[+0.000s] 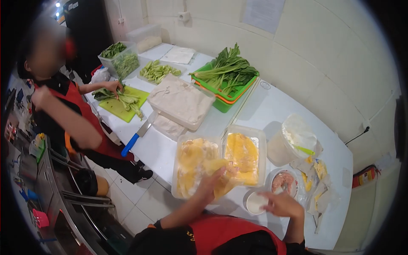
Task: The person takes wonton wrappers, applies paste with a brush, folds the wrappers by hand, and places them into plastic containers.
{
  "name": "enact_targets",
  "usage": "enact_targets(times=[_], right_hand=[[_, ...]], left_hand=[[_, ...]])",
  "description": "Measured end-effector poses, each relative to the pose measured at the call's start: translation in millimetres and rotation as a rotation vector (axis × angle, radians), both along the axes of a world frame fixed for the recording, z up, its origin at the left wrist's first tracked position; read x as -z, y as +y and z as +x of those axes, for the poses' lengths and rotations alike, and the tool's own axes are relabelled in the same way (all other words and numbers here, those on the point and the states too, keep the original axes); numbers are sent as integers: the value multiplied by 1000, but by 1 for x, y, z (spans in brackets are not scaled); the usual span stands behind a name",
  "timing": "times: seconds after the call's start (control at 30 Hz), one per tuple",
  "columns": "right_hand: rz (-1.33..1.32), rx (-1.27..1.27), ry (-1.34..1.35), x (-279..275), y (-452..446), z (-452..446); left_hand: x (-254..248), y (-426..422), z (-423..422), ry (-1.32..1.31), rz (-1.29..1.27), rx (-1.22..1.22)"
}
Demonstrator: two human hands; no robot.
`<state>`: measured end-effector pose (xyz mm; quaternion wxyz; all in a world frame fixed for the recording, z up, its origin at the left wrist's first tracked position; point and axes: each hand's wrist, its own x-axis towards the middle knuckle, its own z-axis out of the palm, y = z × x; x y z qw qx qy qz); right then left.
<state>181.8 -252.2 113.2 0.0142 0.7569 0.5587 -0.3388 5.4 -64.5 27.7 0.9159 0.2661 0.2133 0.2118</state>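
My left hand (210, 187) is closed on a thin, floppy yellow sheet (224, 185), held above two clear plastic tubs. The left tub (175, 180) contains yellow flat pieces with white patches. In the right tub (264, 148) lie more yellow folded pieces. My right hand (282, 205) is at the rim of a small white cup (254, 203), fingers apart and bent over its edge; nothing shows in them. Just beyond that hand sits a bowl of pink minced meat (284, 182).
A flour-like tub (280, 146) with a green handle and torn packaging (316, 187) are on the right. White-covered boxes (180, 100), leafy greens in a green basket (227, 74) and a blue-handled knife (132, 142) stand leftward. A co-worker (80, 114) handles greens on a cutting board (123, 111).
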Motion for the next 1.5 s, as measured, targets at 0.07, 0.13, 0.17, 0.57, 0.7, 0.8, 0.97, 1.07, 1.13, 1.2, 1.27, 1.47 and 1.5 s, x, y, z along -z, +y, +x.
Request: enact_targets(times=[0.07,0.13,0.17,0.57,0.7,0.8,0.97,1.07,1.13,1.2,1.27,1.47,1.5], right_hand=[[-204,6,18,19,-14,-17],[-305,25,-34,39,-23,-27],[-349,37,-59,49,-28,-30],[548,87,172,-24,41,-39],[952,-185,23,-24,90,-70],[995,-170,-110,-11,103,-71],[1097,-278,-90,-4,115,-80],[1042,-123,47,-4,123,-86],[856,65,551,4,119,-88],[836,276,742,25,118,-94],[878,427,905,37,119,-93],[995,222,1029,29,122,-75],[978,105,925,26,123,-69]], left_hand=[[-9,3,1,122,63,-47],[-11,4,1,114,71,-64],[-12,5,0,110,81,-70],[-31,4,-30,253,458,-110],[-44,2,-45,327,546,-134],[-36,1,-59,297,527,-182],[-45,8,-67,369,510,-248],[-43,6,-66,340,457,-300],[-29,14,-62,314,455,-369],[-17,13,-58,297,413,-405],[-13,14,-52,271,354,-428],[-23,14,-49,288,513,-239],[-24,15,-50,304,625,-219]])
